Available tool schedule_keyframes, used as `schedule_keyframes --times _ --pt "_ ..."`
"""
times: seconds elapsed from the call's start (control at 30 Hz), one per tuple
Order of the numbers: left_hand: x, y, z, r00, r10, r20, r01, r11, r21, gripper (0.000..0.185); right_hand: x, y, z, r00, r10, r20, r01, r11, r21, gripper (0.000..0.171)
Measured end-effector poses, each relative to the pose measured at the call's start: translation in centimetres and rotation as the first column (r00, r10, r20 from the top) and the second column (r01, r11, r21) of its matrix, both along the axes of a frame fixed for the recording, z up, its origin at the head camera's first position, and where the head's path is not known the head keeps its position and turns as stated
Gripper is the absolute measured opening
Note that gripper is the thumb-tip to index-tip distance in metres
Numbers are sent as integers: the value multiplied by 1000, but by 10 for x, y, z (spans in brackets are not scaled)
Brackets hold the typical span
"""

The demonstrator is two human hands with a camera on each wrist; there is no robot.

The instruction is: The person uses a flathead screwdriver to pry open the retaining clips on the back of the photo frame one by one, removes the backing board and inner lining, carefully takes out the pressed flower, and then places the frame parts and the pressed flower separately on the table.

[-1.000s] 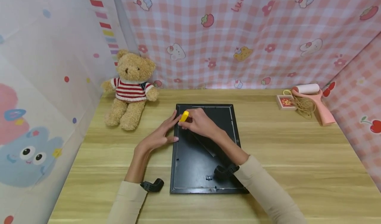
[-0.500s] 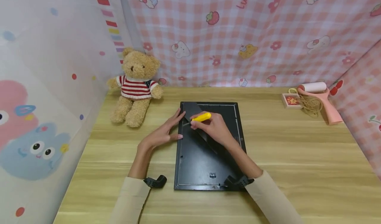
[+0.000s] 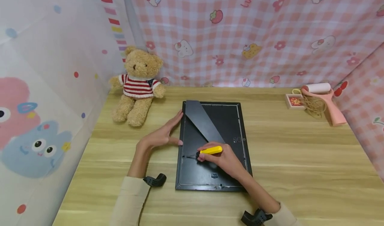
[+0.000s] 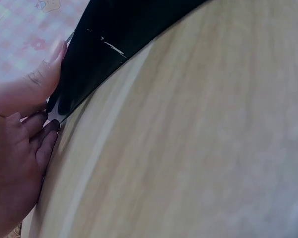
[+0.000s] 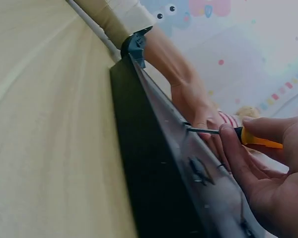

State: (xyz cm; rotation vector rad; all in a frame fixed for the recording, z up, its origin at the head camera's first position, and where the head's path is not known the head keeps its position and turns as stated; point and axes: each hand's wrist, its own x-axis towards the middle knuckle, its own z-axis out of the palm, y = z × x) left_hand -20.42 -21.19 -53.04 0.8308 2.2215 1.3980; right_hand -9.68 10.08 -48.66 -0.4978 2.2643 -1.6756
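A black picture frame [image 3: 228,119] lies face down on the wooden table [image 3: 300,159], its stand leg [image 3: 202,121] slanting across the back. My right hand [image 3: 223,159] grips a small yellow-handled screwdriver [image 3: 211,150], whose tip points at the frame's left inner edge about [image 3: 184,156]. In the right wrist view the screwdriver [image 5: 260,140] meets the frame [image 5: 154,163] at a tab. My left hand [image 3: 162,136] lies with straight fingers against the frame's left edge. In the left wrist view the left hand's fingers [image 4: 44,64] press the frame's [image 4: 114,34] edge.
A teddy bear [image 3: 139,86] in a striped sweater sits at the back left. At the back right lie a pink lint roller [image 3: 325,99], a coil of twine [image 3: 313,107] and a small box [image 3: 295,101]. Patterned cloth walls close in three sides.
My right hand has carried the screwdriver from the frame's top left corner down to the lower left edge. The left hand has stayed on the frame's left side.
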Motion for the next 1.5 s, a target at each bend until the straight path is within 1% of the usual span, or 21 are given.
schedule_keyframes --times 0.1,0.17,0.23,0.4,0.5,0.57,0.73,0.8,0.83,0.9,1.0,1.07,1.1,1.17,1.23,1.3,1.33,1.43,1.5 --pt "-2 1 0 1000 -1 -14 0 1000 -19 127 1 -2 -4 1000 -11 -3 11 1000 11 26" --pt "-2 1 1 1000 0 -21 -1 1000 -27 129 2 -4 -6 1000 -13 -7 13 1000 16 27" --pt "0 2 6 999 -6 -36 5 999 -37 129 4 -6 -8 1000 -17 -8 18 1000 16 29" --pt "6 7 23 999 -13 -31 11 997 -72 126 9 -10 -10 999 -47 -24 46 999 -27 28" --pt "7 10 28 1000 -9 -13 8 996 -90 123 11 -14 -8 995 -59 -77 55 997 -47 27" --pt "6 11 29 1000 -7 -8 6 995 -97 121 12 -18 -5 989 -62 -132 59 998 -32 26" --pt "6 13 30 1000 8 0 -8 992 -124 113 15 -28 13 960 -20 -279 42 997 72 23" --pt "7 13 31 1000 13 2 -12 991 -132 110 15 -28 16 954 -7 -300 32 996 79 23" --pt "7 13 32 1000 13 1 -13 991 -135 109 15 -27 14 953 -11 -302 33 997 67 23" --pt "8 13 32 1000 17 -2 -17 991 -136 108 14 -25 9 965 -40 -257 49 998 28 24" --pt "8 12 31 1000 16 -1 -16 991 -136 108 17 -21 -1 988 -90 -127 86 996 -38 26" --pt "9 12 30 1000 15 1 -15 991 -135 108 19 -20 -5 993 -113 -42 109 991 -77 27" --pt "9 12 30 1000 14 2 -14 991 -135 108 20 -20 -7 993 -118 -28 115 990 -85 28" --pt "9 12 29 1000 15 6 -14 991 -135 108 20 -21 -9 992 -114 -49 109 990 -89 27" --pt "10 12 29 1000 17 8 -16 991 -130 107 16 -23 -6 992 -97 -84 92 994 -64 25" --pt "10 12 28 1000 20 11 -18 992 -126 107 10 -24 0 992 -63 -110 60 998 -25 23" --pt "10 12 28 1000 22 13 -20 992 -123 107 6 -25 4 994 -40 -104 39 999 -9 22" --pt "12 12 27 999 28 17 -26 993 -116 107 -7 -26 15 999 39 -38 -39 999 6 20" --pt "13 12 26 999 34 22 -31 993 -111 107 -14 -26 19 997 71 19 -71 997 3 21"
